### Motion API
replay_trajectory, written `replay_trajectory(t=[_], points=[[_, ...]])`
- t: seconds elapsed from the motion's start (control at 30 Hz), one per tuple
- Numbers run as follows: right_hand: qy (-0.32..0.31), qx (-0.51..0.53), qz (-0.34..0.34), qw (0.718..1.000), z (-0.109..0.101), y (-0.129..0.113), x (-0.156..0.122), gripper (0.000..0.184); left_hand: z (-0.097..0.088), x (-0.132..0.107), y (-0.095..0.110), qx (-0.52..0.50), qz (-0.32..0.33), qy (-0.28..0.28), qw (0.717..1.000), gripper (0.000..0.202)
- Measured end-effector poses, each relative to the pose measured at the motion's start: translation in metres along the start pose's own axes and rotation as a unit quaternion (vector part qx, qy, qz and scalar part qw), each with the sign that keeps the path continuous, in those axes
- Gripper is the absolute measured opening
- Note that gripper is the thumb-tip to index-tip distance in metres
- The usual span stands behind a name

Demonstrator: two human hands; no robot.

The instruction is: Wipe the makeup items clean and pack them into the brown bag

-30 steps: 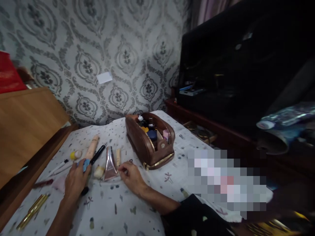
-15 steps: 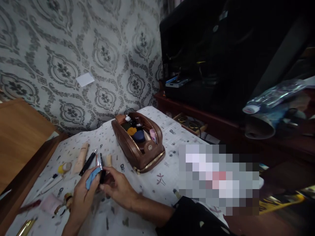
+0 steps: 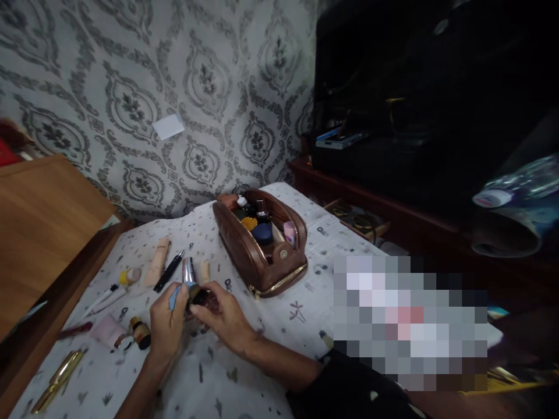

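Note:
My left hand [image 3: 166, 323] is closed round a light blue cloth [image 3: 174, 297], pressed against a small dark object [image 3: 195, 295]. My right hand [image 3: 229, 323] pinches the same dark object from the other side; its kind is partly hidden by my fingers. A silver-capped tube [image 3: 188, 270] shows just beyond my fingertips; I cannot tell whether it is held or lying. Past it lie a black pen-like stick [image 3: 169, 271], a beige tube [image 3: 157, 262] and a short beige piece [image 3: 205, 271]. An unzipped brown toiletry bag [image 3: 240, 253] full of cosmetics stands beyond my right hand.
On the patterned cloth [image 3: 209, 384] at left lie a pink tube [image 3: 109, 333], a small dark bottle [image 3: 140, 333], a gold tube [image 3: 57, 381] and a yellow item [image 3: 130, 276]. A blurred-out patch covers the right side. Behind it are a dark screen [image 3: 414, 99] and plastic bottle [image 3: 493, 198].
The view has swung a little to the left, so things sit further right. My hands stay together; the dark object between them has turned and shows more of its surface.

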State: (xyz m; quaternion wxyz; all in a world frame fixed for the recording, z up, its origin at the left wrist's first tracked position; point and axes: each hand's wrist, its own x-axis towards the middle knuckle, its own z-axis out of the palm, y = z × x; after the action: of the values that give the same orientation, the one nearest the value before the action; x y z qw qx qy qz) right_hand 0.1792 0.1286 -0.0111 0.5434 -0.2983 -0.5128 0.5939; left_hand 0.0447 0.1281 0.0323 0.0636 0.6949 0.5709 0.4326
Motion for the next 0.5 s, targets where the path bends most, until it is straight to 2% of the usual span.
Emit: replay_trajectory(t=[0.2, 0.37, 0.5], points=[[-0.015, 0.044, 0.035, 0.998, -0.003, 0.002, 0.005, 0.042, 0.001, -0.005, -0.006, -0.05, -0.067, 0.008, 0.996, 0.038], [0.017, 0.056, 0.034, 0.998, -0.004, -0.001, 0.008, 0.044, 0.001, -0.007, -0.005, -0.097, -0.091, 0.007, 0.991, 0.039], [0.013, 0.116, 0.07, 0.991, -0.006, -0.005, 0.011, 0.052, 0.004, -0.009, -0.009, -0.131, -0.098, -0.009, 0.986, 0.048]])
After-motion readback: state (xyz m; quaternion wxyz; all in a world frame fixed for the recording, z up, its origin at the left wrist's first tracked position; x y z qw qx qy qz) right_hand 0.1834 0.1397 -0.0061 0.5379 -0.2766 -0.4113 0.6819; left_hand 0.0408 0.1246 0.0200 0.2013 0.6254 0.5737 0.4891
